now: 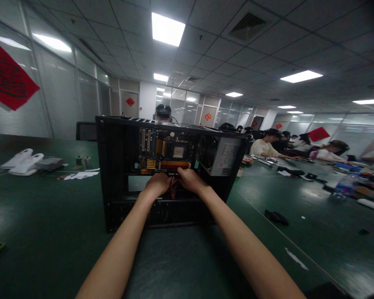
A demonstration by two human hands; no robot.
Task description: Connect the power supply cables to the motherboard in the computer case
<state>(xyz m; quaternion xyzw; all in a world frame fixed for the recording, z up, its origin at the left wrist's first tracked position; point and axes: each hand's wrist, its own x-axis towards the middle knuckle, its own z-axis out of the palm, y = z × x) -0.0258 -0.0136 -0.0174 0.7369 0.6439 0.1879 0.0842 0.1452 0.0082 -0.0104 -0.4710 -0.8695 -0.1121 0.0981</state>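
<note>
An open black computer case (104,174) stands on the table, its inside facing me. Inside it sit a motherboard (187,139) with a silver processor (178,152), orange and red memory slots (174,165) and, at upper right, a power supply (227,155) with a fan. Both my hands reach in at the lower edge of the board. My left hand (156,185) is closed, its fingertips next to a bundle of coloured cables (173,189). On the bundle's other side, my right hand (191,180) is closed just below the memory slots. What either hand grips is hidden.
White plastic pieces (26,162), a grey box-shaped part (49,163) and paper (81,174) lie left on the green table (50,220). A black item (276,217), a paper strip (296,258) and a plastic bottle (345,185) lie right. People (268,145) sit working beyond.
</note>
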